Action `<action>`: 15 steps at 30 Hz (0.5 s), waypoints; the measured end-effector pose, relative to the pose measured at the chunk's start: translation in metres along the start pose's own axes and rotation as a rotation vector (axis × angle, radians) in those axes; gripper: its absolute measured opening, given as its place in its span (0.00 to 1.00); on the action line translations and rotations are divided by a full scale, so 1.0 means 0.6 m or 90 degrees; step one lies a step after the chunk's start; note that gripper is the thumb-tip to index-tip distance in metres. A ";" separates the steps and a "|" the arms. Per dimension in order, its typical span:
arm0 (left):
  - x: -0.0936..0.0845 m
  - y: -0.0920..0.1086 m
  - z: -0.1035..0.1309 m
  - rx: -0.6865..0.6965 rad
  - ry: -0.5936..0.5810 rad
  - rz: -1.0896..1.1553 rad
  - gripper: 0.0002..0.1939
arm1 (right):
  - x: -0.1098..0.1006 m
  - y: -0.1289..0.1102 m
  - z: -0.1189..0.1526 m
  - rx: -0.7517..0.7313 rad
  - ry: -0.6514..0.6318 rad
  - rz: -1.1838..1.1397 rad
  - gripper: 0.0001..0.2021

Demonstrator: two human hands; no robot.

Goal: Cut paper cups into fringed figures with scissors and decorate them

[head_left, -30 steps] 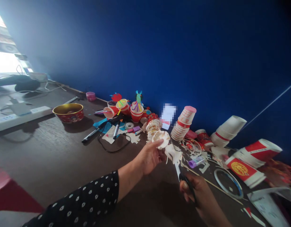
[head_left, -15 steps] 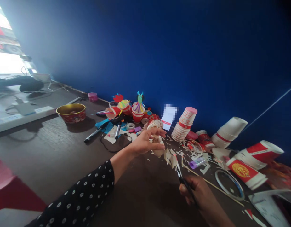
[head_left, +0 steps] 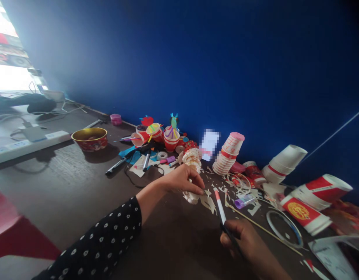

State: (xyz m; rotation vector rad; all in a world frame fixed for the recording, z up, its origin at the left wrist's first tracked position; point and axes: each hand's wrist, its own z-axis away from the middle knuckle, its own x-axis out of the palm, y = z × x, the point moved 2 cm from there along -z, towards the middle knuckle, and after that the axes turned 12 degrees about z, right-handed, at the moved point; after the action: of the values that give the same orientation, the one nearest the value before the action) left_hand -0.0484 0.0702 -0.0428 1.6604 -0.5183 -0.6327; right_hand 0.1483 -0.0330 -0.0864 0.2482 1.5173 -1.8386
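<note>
Over a pile of cream paper scraps (head_left: 208,204), my left hand (head_left: 187,181) has thumb and forefinger pinched together, with a tiny item at the tips that I cannot make out. Crimped white paper pieces (head_left: 192,156) stand just behind it, and another crimped bit (head_left: 191,197) lies beneath. To the right, my right hand (head_left: 245,237) is closed around the dark handle of what look like scissors (head_left: 221,208). Their blades point up and away, shining white and red, a little apart from the left hand.
Stacked paper cups (head_left: 226,155) stand behind, with more cups (head_left: 287,161) and a tape roll (head_left: 284,227) at right. A thin stick (head_left: 264,229) lies near my right hand. Decorated cups (head_left: 171,140), markers (head_left: 146,160), a gold-rimmed bowl (head_left: 89,144) and a power strip (head_left: 55,137) are leftward.
My left hand has gone from spread fingers to a pinch, lower over the scraps. The scissors have turned, so their blades show broader. The view has shifted slightly.
</note>
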 end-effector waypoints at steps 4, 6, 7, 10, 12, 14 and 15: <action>0.006 -0.008 -0.001 -0.056 -0.003 0.081 0.11 | -0.001 -0.005 0.002 0.006 0.009 0.007 0.22; 0.010 -0.011 0.000 -0.077 -0.006 0.133 0.10 | -0.001 -0.009 0.003 0.006 0.016 -0.008 0.22; 0.012 -0.011 0.000 -0.082 0.001 0.152 0.09 | -0.001 -0.011 0.004 0.006 0.017 -0.015 0.21; 0.019 -0.012 0.002 -0.098 0.031 0.192 0.07 | -0.001 -0.014 0.005 0.003 0.024 -0.016 0.19; 0.024 -0.011 0.003 -0.117 0.053 0.226 0.07 | -0.002 -0.013 0.005 0.001 0.026 -0.021 0.19; 0.030 -0.010 0.005 -0.133 0.071 0.264 0.07 | -0.002 -0.010 0.004 -0.004 0.028 -0.031 0.20; 0.034 -0.009 0.005 -0.139 0.076 0.285 0.07 | -0.002 -0.007 0.003 -0.010 0.030 -0.034 0.20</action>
State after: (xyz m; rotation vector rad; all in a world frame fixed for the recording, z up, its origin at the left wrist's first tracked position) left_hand -0.0352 0.0557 -0.0511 1.3089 -0.6821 -0.2480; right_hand 0.1468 -0.0340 -0.0818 0.2471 1.5841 -1.8745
